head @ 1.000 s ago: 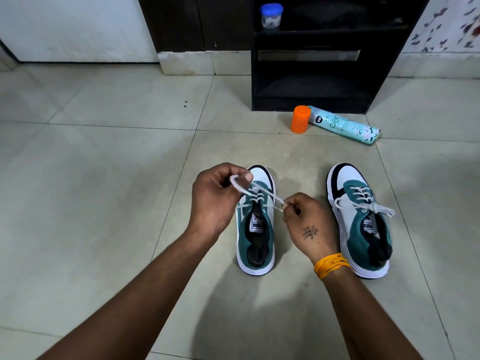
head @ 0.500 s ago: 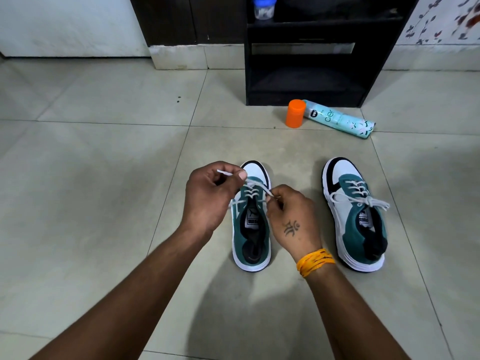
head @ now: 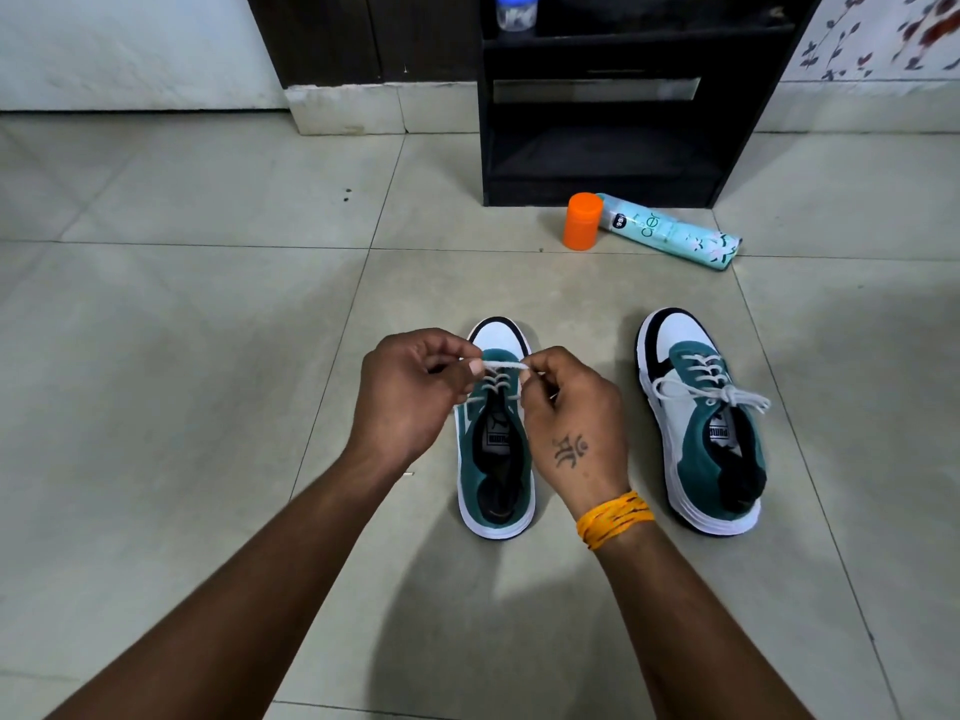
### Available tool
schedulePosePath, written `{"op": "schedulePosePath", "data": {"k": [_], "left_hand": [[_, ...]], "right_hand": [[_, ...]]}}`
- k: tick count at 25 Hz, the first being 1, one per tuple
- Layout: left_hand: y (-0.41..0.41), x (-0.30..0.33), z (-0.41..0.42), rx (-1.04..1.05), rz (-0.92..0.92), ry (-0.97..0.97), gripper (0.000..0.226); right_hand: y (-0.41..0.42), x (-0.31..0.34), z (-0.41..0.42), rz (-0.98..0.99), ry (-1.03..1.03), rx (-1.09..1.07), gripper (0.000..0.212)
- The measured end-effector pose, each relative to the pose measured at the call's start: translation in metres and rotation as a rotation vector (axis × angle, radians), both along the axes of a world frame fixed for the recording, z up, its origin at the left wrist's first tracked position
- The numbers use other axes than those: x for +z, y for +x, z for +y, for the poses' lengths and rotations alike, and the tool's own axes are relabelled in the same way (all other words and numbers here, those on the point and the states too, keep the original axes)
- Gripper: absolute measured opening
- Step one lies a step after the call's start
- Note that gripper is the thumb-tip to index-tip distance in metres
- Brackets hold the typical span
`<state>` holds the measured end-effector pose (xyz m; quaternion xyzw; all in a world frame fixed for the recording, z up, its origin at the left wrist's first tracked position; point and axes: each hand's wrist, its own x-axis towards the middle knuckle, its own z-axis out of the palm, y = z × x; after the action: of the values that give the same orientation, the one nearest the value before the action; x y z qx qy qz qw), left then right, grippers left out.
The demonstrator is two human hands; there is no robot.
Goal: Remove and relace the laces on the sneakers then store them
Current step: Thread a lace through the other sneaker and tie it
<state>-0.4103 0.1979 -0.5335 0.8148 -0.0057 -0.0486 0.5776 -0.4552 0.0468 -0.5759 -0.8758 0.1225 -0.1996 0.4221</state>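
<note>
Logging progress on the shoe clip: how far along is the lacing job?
Looks done: the right sneaker is laced and tied in a bow. In hand: the left hand and right hand each pinch the white lace taut over the left sneaker, whose lower eyelets are threaded; no bow yet. Left: tying it and storing both, perhaps in the black shelf.

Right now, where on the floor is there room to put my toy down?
The bare tiles left of the left sneaker are widest. A narrower strip lies between it and the right sneaker. It's crowded by the black shelf, where the orange cap and spray can lie, and where both hands pinch the lace.
</note>
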Motion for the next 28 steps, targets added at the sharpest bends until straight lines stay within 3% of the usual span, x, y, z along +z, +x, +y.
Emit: {"op": "schedulePosePath", "data": {"k": [3,6,9,12,19,24,28], "left_hand": [[0.000,-0.001,0.001,0.028,-0.019,0.072,0.009],[-0.001,0.000,-0.001,0.003,-0.024,0.083,0.009],[-0.003,0.000,-0.004,-0.040,-0.026,0.079,0.009],[-0.004,-0.004,-0.002,-0.035,-0.033,0.079,0.008],[-0.016,-0.040,0.000,-0.044,-0.092,0.372,0.022],[-0.016,-0.042,-0.006,0.001,-0.099,0.340,0.006],[-0.012,-0.047,-0.003,0.085,0.083,0.153,0.010]], "right_hand": [[-0.003,0.003,0.000,-0.006,-0.112,0.004,0.011],[-0.003,0.008,0.002,-0.001,-0.208,0.053,0.027],[0.002,0.007,0.007,-0.047,-0.110,0.176,0.016],[0.006,0.001,0.002,-0.034,-0.050,0.158,0.010],[0.000,-0.009,-0.005,0.102,0.076,0.034,0.012],[0.001,-0.016,0.002,0.112,0.090,0.080,0.003],[0.005,-0.019,0.006,0.108,0.012,0.119,0.007]]}}
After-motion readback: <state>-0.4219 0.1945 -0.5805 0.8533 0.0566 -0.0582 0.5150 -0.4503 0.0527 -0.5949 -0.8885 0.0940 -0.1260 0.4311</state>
